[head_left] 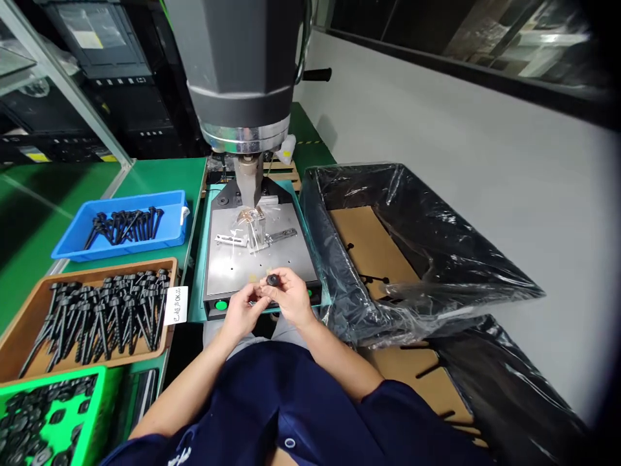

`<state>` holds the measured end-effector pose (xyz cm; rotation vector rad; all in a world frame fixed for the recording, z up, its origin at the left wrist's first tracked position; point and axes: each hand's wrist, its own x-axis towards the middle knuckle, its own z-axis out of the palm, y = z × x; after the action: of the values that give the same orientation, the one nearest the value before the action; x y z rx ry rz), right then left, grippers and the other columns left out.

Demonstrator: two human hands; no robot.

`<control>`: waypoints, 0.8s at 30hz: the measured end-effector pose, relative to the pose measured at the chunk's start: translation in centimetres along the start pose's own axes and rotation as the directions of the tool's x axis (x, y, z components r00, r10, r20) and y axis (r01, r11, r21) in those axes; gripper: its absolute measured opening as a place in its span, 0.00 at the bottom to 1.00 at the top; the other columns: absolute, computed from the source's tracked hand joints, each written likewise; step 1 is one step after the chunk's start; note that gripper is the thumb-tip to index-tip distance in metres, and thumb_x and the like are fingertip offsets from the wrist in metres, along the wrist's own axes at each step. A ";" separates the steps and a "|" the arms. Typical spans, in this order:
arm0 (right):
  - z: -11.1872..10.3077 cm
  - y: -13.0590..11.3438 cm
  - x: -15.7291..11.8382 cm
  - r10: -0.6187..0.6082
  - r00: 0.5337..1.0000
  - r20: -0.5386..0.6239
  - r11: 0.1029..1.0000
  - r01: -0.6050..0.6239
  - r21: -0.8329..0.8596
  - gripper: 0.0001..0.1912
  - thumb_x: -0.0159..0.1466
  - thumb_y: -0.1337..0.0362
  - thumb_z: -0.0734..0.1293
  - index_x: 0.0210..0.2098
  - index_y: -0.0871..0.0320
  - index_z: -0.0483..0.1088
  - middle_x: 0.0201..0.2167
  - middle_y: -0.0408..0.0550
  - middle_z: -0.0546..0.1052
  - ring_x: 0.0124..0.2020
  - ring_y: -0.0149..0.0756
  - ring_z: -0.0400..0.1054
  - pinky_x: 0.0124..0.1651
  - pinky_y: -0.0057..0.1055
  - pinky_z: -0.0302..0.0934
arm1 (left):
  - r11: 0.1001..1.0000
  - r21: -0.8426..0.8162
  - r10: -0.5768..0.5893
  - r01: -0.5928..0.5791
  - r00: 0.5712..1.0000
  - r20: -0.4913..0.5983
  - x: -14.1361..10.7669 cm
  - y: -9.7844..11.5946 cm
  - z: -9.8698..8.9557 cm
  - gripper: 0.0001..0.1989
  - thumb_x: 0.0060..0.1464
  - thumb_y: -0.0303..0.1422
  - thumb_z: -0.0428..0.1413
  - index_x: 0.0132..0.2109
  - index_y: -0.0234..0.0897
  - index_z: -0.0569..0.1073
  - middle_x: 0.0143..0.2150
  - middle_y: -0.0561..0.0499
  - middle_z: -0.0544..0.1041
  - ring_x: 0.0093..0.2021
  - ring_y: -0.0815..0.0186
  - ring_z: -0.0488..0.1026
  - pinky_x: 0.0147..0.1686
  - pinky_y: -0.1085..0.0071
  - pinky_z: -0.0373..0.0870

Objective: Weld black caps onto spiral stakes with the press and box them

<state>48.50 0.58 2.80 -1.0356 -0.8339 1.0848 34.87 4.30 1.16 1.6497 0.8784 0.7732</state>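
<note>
Both hands meet above the front edge of a machine's metal base plate (pixel 223 272). My right hand (pixel 294 301) is closed on a small black part with a round head (pixel 272 280); the rest of the part is hidden by the fingers. My left hand (pixel 242 316) is closed in a pinch right beside it, thumb and fingertips together, and what lies between them cannot be made out. Behind the hands, a metal fixture (pixel 257 233) partly wrapped in clear film stands on the plate, under the machine's metal horn (pixel 249 184).
Left are a blue tray (pixel 72 249) and a brown tray (pixel 167 272) of black rods with round heads, and a green bin (pixel 99 414) of small black parts. Right, a film-lined box (pixel 402 188) holds cardboard and a few rods. A green button (pixel 221 305) sits at the base's front.
</note>
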 end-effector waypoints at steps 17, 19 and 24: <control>-5.1 -1.1 -0.9 0.097 0.995 0.009 0.973 -0.093 -0.210 0.20 0.60 0.54 0.73 0.47 0.57 0.71 0.37 0.50 0.80 0.36 0.36 0.77 0.41 0.32 0.73 | 0.371 0.514 -0.113 0.773 0.587 -0.802 -11.5 0.7 -23.2 0.17 0.55 0.39 0.55 0.47 0.36 0.78 0.43 0.43 0.81 0.43 0.54 0.77 0.46 0.63 0.71; -6.0 -1.8 -1.0 0.091 0.996 -0.013 0.961 -0.091 -0.261 0.21 0.59 0.54 0.74 0.47 0.57 0.72 0.37 0.51 0.80 0.36 0.36 0.77 0.40 0.31 0.74 | 0.249 0.514 -0.149 0.821 0.556 -0.817 -11.9 0.3 -25.3 0.17 0.56 0.38 0.54 0.48 0.35 0.78 0.44 0.40 0.81 0.45 0.51 0.77 0.45 0.61 0.71; -8.5 -4.6 -1.1 0.092 0.994 -0.053 0.900 -0.106 -0.424 0.23 0.56 0.50 0.74 0.44 0.59 0.73 0.36 0.54 0.81 0.35 0.40 0.78 0.38 0.31 0.75 | 0.098 0.502 -0.240 0.859 0.510 -0.826 -11.9 -1.5 -29.2 0.17 0.56 0.36 0.53 0.49 0.34 0.78 0.46 0.36 0.80 0.47 0.46 0.76 0.44 0.58 0.71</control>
<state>57.30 -3.14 4.49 -1.4719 -1.0294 0.9880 3.99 8.89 5.63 1.6043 2.6659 0.0272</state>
